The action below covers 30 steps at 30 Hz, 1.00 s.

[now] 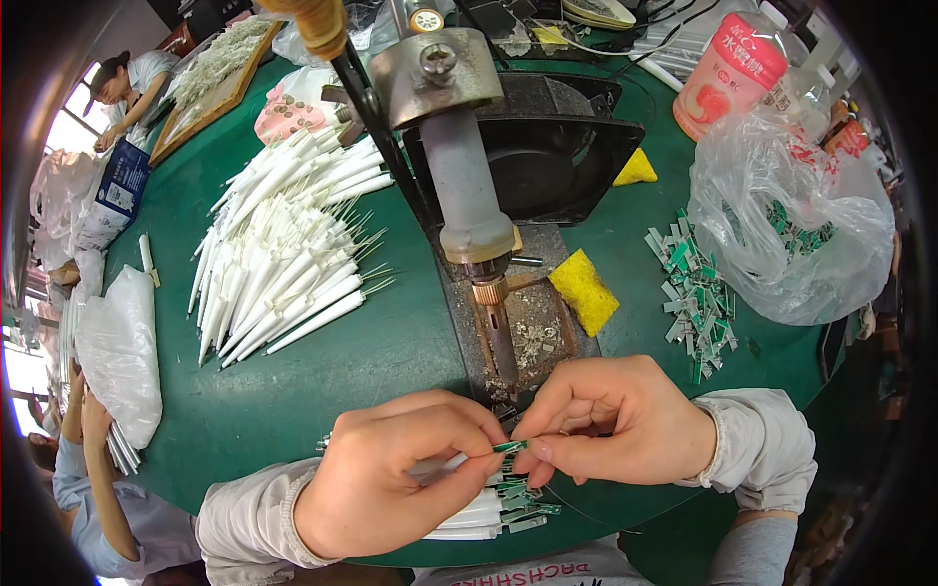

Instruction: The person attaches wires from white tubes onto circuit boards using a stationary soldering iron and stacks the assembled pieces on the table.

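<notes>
A: Where's the board?
B: Green board [509, 446] sits at the fingertips, between both hands, on the near side of the iron [467, 186].
A: Left hand?
B: Left hand [391, 479] pinches its left end, thumb and forefinger.
A: Right?
B: Right hand [625, 420] has thumb and forefinger at the other end, fingers curled. Can't tell if it grips board or wire.
A: Under them?
B: Near tubes [469, 518], white, partly hidden by left hand, green boards at their right ends.
A: Further out?
B: Yellow sponge [584, 291] just right of the iron. Loose boards [696, 303] right of that, beside a clear bag [782, 254]. Tube pile [278, 278] well left of the iron.
</notes>
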Each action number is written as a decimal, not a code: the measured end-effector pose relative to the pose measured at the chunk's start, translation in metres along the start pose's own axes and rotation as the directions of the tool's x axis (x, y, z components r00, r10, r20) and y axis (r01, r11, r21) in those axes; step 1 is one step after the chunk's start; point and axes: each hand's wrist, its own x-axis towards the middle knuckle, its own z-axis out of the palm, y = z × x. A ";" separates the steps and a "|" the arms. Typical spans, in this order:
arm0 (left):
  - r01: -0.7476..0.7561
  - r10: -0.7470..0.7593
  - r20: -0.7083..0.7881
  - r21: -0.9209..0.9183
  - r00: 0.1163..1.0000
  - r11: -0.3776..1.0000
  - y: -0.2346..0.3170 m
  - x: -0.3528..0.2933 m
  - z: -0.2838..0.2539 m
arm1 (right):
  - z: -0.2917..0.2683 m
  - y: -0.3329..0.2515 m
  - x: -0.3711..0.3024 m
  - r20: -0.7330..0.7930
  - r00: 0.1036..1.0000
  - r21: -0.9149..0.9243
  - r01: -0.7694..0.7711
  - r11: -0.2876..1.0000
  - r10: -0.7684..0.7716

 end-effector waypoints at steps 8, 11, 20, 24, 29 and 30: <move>0.012 -0.016 -0.027 -0.108 1.000 0.994 -0.008 0.005 0.000 | 0.004 -0.009 0.002 -0.084 0.996 -0.036 -0.036 0.999 0.033; 0.032 -0.045 -0.080 -0.158 0.996 0.987 -0.008 0.008 0.000 | 0.004 -0.005 0.001 -0.185 0.974 -0.136 0.109 0.985 -0.133; -0.005 -0.031 -0.163 -0.212 0.986 0.977 -0.011 0.015 0.002 | 0.006 0.002 0.006 -0.177 0.900 -0.517 0.259 0.816 -0.398; -0.053 0.023 -0.162 -0.180 0.986 0.982 -0.009 0.015 0.001 | 0.006 0.002 0.006 -0.210 0.901 -0.471 0.247 0.847 -0.380; -0.079 0.052 -0.167 -0.161 0.985 0.984 -0.010 0.014 0.000 | 0.005 0.005 0.008 -0.198 0.900 -0.437 0.273 0.857 -0.388; -0.081 0.057 -0.158 -0.147 0.986 0.986 -0.010 0.014 -0.001 | 0.005 0.006 0.007 -0.206 0.897 -0.426 0.277 0.861 -0.390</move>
